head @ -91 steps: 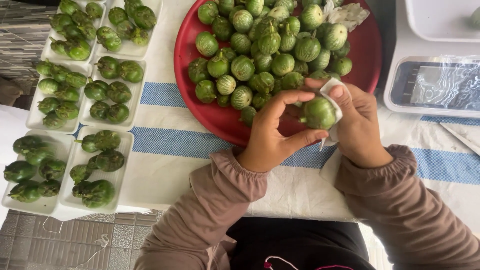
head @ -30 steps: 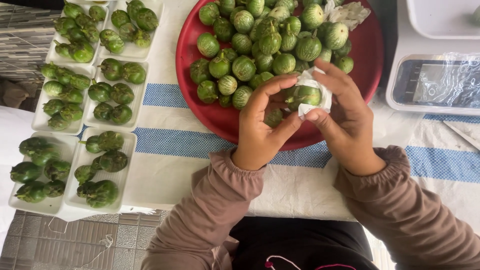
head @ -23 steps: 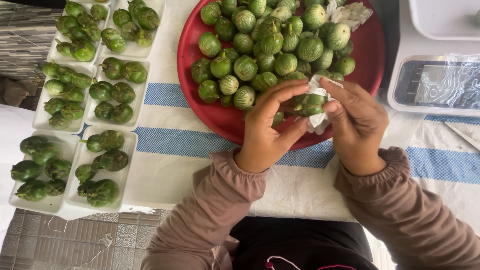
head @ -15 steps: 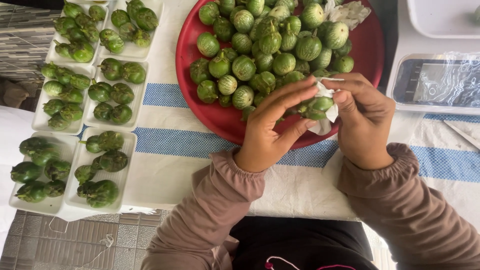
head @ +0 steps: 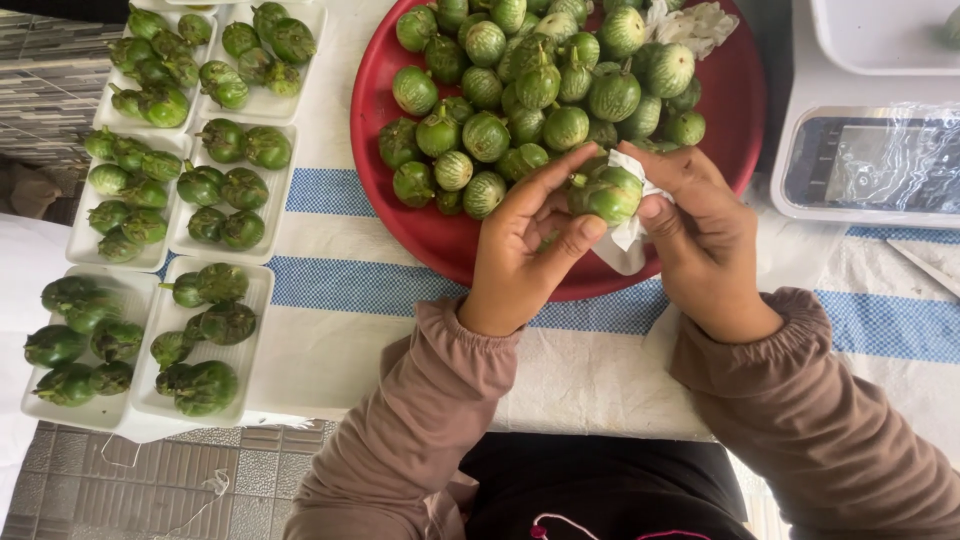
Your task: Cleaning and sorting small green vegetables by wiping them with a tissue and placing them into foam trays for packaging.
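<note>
A: Start nearest the camera. What shows?

B: Two brown sleeves [head: 430, 400] rise from the lower edge, over a striped white-and-blue cloth [head: 350, 290] on the counter [head: 30, 270].

A: Left hand, condition?

B: The left hand [head: 525, 245] has its fingers [head: 545, 185] curled around a small round green eggplant [head: 605, 192], thumb pressed to its underside. The fingers are closed on the fruit.

A: Right hand?

B: The right hand [head: 700, 235] meets the same eggplant from the other side, its fingers bent and holding a piece of white tissue [head: 628, 240] against the skin (the tissue hangs down below the fruit).

A: Position of the eggplant?

B: Held between both hands, above the near rim of the red tray [head: 420, 225], just in front of the pile.

A: Next layer out?

B: The pile [head: 520, 90] of loose green eggplants fills the tray. A crumpled white scrap [head: 695, 25] lies at its far right edge.

A: To the person's left?

B: White foam trays [head: 255, 300] stand in two columns, touching each other, each loaded with several eggplants (darker green than some in the pile).

A: To the right?

B: A white scale [head: 870, 160] sits beside the red tray, its display under a clear film.
</note>
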